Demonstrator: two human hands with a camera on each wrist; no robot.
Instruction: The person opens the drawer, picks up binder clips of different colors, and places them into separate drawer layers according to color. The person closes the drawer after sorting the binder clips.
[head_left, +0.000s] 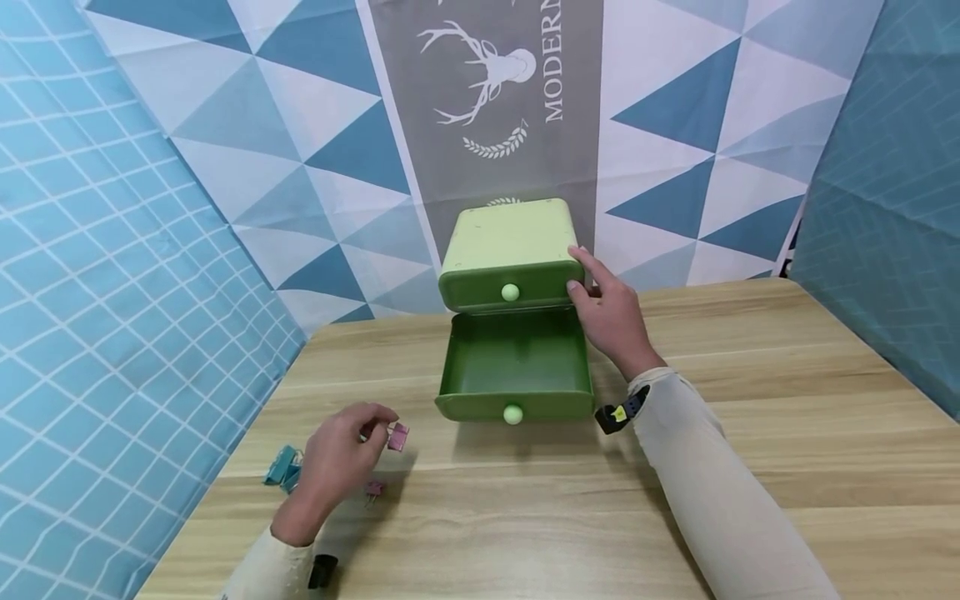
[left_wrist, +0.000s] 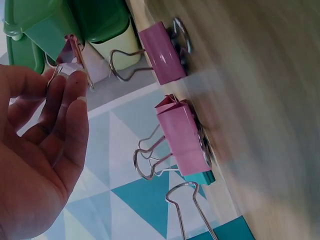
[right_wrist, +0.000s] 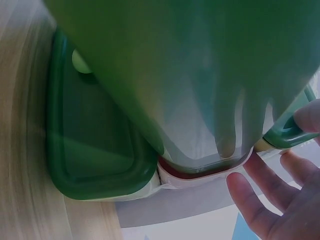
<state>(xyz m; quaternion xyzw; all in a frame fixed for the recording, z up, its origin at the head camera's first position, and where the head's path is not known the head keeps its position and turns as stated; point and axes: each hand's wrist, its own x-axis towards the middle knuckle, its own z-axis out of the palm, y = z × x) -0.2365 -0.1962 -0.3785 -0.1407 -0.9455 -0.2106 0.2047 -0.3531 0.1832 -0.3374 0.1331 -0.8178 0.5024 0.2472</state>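
- L hand [head_left: 341,450]: thumb + fingertips pinch held pink clip [head_left: 398,437], looks to be by a wire handle; other fingers loosely bent
- Held pink clip: off the tabletop [head_left: 540,517], pokes out R of L hand's fingertips, near open drawer [head_left: 472,407] but apart from its front L corner
- Darker pink clip [left_wrist: 162,53] + paler pink clip [left_wrist: 182,142]: on tabletop by L hand in L wrist view; only one pink clip on tabletop shows in head view, just R of L hand's heel
- Teal clips [head_left: 282,468]: on tabletop just L of L hand, partly hidden by it
- R hand [head_left: 611,317]: fingers loosely extended, thumb spread off, not wrapped round anything; thumb on R end of top drawer [head_left: 480,290], index fingertip at R top edge of drawer box [head_left: 510,233]; can't tell if all other fingers touch box's side
- Drawer box: just L of R hand, pale green top, dk green fronts w/ pale round knobs; top drawer closed
- Open drawer: below + L of R hand, pulled out twd person, well R of L hand
- Lowest drawer [right_wrist: 100,145]: closed, beneath open drawer, lower than R hand
- Black wrist gadget [head_left: 621,413] w/ yellow mark: at R hand's wrist, by pale sleeve [head_left: 712,467]
- Patterned cloth [head_left: 667,167]: behind box, beyond both hands
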